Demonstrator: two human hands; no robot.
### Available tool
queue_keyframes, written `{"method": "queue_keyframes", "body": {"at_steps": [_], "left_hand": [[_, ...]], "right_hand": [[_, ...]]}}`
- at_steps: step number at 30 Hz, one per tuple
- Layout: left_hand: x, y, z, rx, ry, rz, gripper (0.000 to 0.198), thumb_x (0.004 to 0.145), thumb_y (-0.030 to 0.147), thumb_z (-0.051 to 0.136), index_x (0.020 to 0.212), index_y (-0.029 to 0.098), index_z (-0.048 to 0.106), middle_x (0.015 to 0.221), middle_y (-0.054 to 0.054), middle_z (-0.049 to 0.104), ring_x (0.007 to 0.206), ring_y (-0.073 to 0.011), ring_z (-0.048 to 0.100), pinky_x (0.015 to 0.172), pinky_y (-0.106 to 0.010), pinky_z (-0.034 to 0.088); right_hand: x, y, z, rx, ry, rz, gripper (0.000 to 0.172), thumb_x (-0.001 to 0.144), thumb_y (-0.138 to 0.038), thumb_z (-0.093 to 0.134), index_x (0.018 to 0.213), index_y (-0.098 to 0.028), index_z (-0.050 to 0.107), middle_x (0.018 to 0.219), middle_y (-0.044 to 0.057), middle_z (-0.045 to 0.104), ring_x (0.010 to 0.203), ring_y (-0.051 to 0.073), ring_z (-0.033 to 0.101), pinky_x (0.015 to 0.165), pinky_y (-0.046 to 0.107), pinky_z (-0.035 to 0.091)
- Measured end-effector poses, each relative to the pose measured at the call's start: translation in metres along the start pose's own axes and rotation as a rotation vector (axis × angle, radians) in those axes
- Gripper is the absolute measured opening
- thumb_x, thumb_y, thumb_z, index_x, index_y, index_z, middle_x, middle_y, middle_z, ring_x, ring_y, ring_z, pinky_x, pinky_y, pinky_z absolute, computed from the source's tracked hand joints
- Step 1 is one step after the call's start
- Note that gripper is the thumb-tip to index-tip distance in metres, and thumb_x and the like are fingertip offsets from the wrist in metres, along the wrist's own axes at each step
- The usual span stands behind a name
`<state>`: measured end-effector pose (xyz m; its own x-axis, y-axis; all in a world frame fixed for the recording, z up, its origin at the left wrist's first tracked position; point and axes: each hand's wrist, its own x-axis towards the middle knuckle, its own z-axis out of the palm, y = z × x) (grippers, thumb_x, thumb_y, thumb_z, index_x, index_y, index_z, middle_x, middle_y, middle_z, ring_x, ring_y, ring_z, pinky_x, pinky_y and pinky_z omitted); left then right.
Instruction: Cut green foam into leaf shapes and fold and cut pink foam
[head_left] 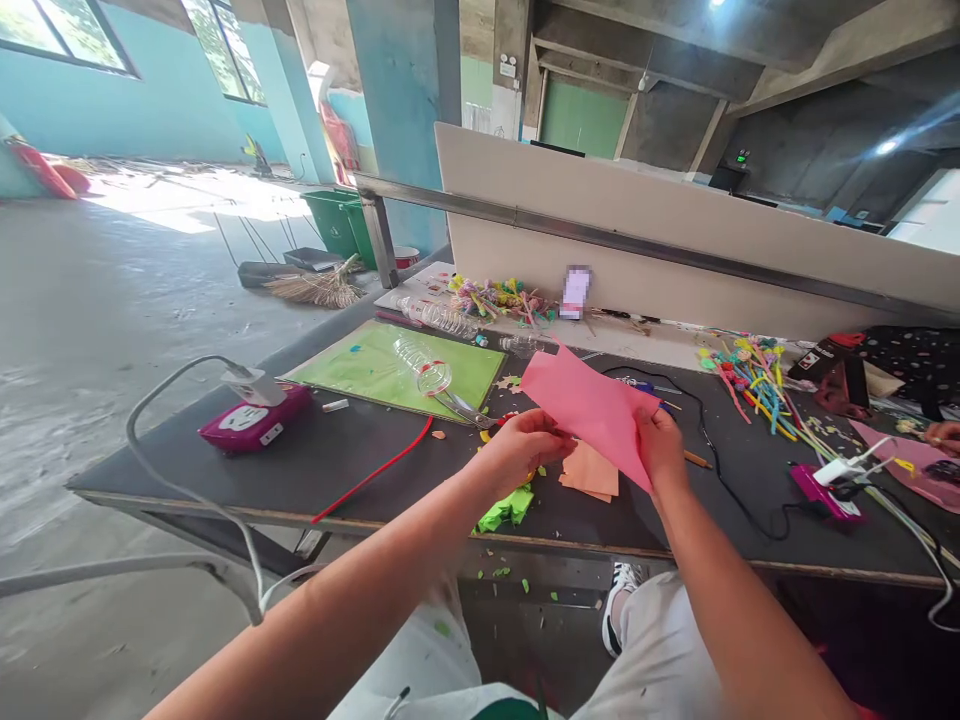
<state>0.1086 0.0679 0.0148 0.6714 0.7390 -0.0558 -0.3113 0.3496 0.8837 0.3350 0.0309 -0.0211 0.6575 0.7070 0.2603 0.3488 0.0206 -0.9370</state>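
A sheet of pink paper (592,400) is held up above the dark table, tilted and slightly bent. My right hand (660,445) grips its right edge, thumb on top. My left hand (529,450) is at the lower left edge of the sheet, fingers bent and closed by the paper. Under the hands lie some orange paper pieces (589,470) and crumpled green paper (506,510). Scissors (469,410) rest just beyond my left hand, their handles partly hidden. A clear plastic bottle piece (431,372) lies on a green sheet (360,375).
Purple power strips sit at left (255,415) and right (829,490), with loose cables. A red stick (375,470) lies near the front edge. Pipe-cleaner bundles (502,300), a phone (576,292) and a white divider (637,230) stand behind. Another person's hand (943,435) shows at far right.
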Motion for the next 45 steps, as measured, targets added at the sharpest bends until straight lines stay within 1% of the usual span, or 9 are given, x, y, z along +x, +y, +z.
{"method": "queue_keyframes", "body": {"at_steps": [3, 7, 14, 16, 21, 26, 31, 38, 45], "left_hand": [[-0.009, -0.003, 0.002, -0.167, -0.033, 0.043, 0.043, 0.064, 0.026, 0.081, 0.102, 0.019, 0.062, 0.109, -0.007, 0.064, 0.098, -0.0182, 0.061, 0.086, -0.032, 0.049], [-0.017, -0.007, 0.011, -0.265, 0.012, 0.018, 0.050, 0.069, 0.036, 0.078, 0.112, 0.030, 0.054, 0.114, -0.004, 0.060, 0.096, -0.0184, 0.060, 0.073, -0.032, 0.051], [-0.012, -0.026, 0.019, -0.333, 0.396, 0.177, 0.046, 0.059, 0.019, 0.081, 0.100, 0.019, 0.060, 0.098, -0.005, 0.066, 0.081, -0.0176, 0.063, 0.068, -0.030, 0.052], [-0.013, -0.030, 0.016, -0.368, 0.434, 0.194, 0.045, 0.058, 0.017, 0.082, 0.097, 0.018, 0.061, 0.096, -0.004, 0.068, 0.081, -0.0190, 0.064, 0.069, -0.032, 0.054], [-0.019, -0.032, 0.002, -0.412, 0.383, 0.189, 0.039, 0.063, 0.019, 0.080, 0.097, 0.017, 0.063, 0.092, -0.005, 0.071, 0.077, -0.0182, 0.067, 0.076, -0.035, 0.055], [-0.024, -0.030, -0.010, -0.429, 0.200, 0.159, 0.025, 0.070, 0.018, 0.075, 0.092, 0.014, 0.065, 0.083, -0.006, 0.071, 0.078, -0.0194, 0.068, 0.084, -0.040, 0.053], [-0.034, -0.010, -0.023, -0.381, 0.028, 0.065, 0.026, 0.074, 0.022, 0.070, 0.100, 0.017, 0.067, 0.096, -0.006, 0.072, 0.089, -0.0230, 0.067, 0.084, -0.039, 0.052], [-0.030, 0.032, -0.037, 0.049, 0.067, 0.175, 0.053, 0.063, 0.026, 0.081, 0.113, 0.018, 0.066, 0.105, -0.010, 0.071, 0.092, -0.0250, 0.067, 0.080, -0.032, 0.052], [-0.025, 0.035, -0.031, 0.082, 0.142, 0.268, 0.037, 0.064, 0.039, 0.079, 0.093, 0.017, 0.072, 0.085, -0.009, 0.073, 0.067, -0.0211, 0.067, 0.060, -0.030, 0.052]], "right_hand": [[-0.007, -0.008, 0.001, -0.108, 0.062, -0.092, 0.033, 0.085, -0.045, 0.049, 0.094, -0.019, 0.067, 0.081, 0.003, 0.069, 0.067, 0.020, 0.057, 0.058, 0.030, 0.042], [-0.019, -0.018, 0.005, -0.254, 0.113, -0.229, 0.025, 0.088, -0.040, 0.048, 0.085, -0.019, 0.063, 0.073, 0.003, 0.063, 0.067, 0.020, 0.052, 0.061, 0.030, 0.037], [-0.025, -0.021, 0.010, -0.399, 0.143, -0.349, 0.023, 0.088, -0.039, 0.046, 0.078, -0.021, 0.057, 0.064, 0.003, 0.058, 0.059, 0.021, 0.051, 0.057, 0.031, 0.034], [-0.025, -0.021, 0.010, -0.414, 0.157, -0.366, 0.024, 0.088, -0.039, 0.046, 0.076, -0.021, 0.056, 0.063, 0.003, 0.058, 0.058, 0.021, 0.052, 0.056, 0.031, 0.033], [-0.021, -0.020, 0.004, -0.395, 0.200, -0.393, 0.025, 0.089, -0.040, 0.046, 0.079, -0.020, 0.057, 0.067, 0.004, 0.060, 0.061, 0.022, 0.054, 0.058, 0.033, 0.037], [-0.017, -0.018, -0.007, -0.316, 0.194, -0.441, 0.027, 0.090, -0.042, 0.046, 0.082, -0.020, 0.059, 0.074, 0.004, 0.060, 0.068, 0.020, 0.055, 0.063, 0.032, 0.042], [-0.019, -0.015, -0.012, -0.277, 0.143, -0.490, 0.026, 0.092, -0.040, 0.045, 0.084, -0.020, 0.060, 0.073, 0.001, 0.060, 0.068, 0.018, 0.054, 0.063, 0.030, 0.043], [-0.021, -0.017, -0.015, -0.271, 0.135, -0.588, 0.025, 0.090, -0.041, 0.048, 0.079, -0.021, 0.058, 0.068, 0.001, 0.059, 0.064, 0.019, 0.056, 0.063, 0.032, 0.045], [-0.030, -0.023, -0.018, -0.248, 0.078, -0.611, 0.021, 0.090, -0.040, 0.048, 0.082, -0.023, 0.058, 0.074, 0.002, 0.063, 0.070, 0.020, 0.058, 0.068, 0.032, 0.046]]}}
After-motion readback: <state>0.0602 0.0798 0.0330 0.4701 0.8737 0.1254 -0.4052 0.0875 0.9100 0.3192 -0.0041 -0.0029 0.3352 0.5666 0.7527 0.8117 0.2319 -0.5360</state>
